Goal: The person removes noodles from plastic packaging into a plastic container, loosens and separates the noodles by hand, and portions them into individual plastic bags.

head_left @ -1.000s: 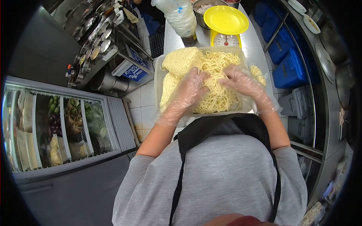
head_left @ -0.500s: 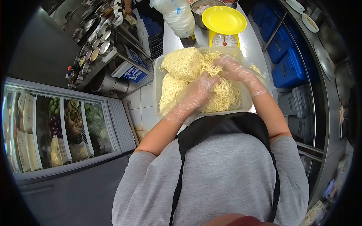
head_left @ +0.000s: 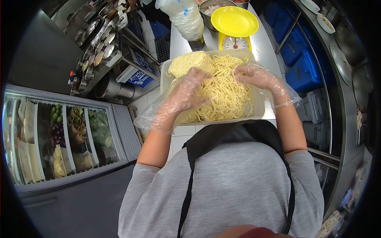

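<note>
Both hands wear loose clear plastic gloves over a translucent plastic bin [head_left: 260, 107] of pale yellow noodles. My left hand [head_left: 185, 92] lies against the left side of the loose noodles [head_left: 226, 97], fingers and thumb spread apart. At their upper right edge, my right hand [head_left: 258, 77] has its fingers bent around some strands. A compact block of noodles [head_left: 191, 62] fills the bin's back left corner. My left hand and its glove cover much of the bin's left side.
Behind the bin stand a yellow dial scale [head_left: 235, 23], a plastic-wrapped stack [head_left: 184, 22] and a metal pot [head_left: 208, 18] on the steel table [head_left: 268, 51]. An open chiller with vegetables [head_left: 59, 135] is at left. Blue bins [head_left: 303, 69] sit under the right counter.
My hands have moved apart, the left one leftward and the right one slightly right and down. The noodles between them now lie spread more loosely across the bin.
</note>
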Demonstrator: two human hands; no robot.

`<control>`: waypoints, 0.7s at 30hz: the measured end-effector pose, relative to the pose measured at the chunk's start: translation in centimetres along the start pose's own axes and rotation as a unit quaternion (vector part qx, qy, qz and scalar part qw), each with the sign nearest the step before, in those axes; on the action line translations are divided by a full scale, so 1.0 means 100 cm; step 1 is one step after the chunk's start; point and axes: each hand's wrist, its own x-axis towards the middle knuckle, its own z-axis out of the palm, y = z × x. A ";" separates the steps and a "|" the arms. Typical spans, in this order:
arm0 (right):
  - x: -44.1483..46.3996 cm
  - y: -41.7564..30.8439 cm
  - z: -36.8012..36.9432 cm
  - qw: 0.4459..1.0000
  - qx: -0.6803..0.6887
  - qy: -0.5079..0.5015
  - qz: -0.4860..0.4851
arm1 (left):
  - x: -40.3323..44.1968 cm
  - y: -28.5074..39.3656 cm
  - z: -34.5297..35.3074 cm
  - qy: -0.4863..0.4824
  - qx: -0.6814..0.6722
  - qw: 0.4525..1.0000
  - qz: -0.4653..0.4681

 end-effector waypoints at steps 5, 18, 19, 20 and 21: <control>0.012 0.002 0.036 0.992 -0.106 0.049 0.039 | -0.005 0.011 0.002 -0.068 0.010 0.997 -0.040; -0.020 -0.028 0.003 0.977 0.192 0.096 -0.019 | 0.019 0.009 0.032 0.028 -0.173 0.985 0.009; -0.016 -0.020 0.012 0.958 0.277 0.073 -0.012 | 0.023 0.001 0.034 -0.008 -0.154 0.988 0.000; -0.014 -0.018 0.019 0.959 0.275 0.071 -0.014 | 0.025 -0.006 0.036 -0.040 -0.134 0.990 -0.009; -0.013 -0.017 0.028 0.941 0.328 0.083 -0.021 | 0.027 -0.011 0.044 -0.037 -0.133 0.990 -0.011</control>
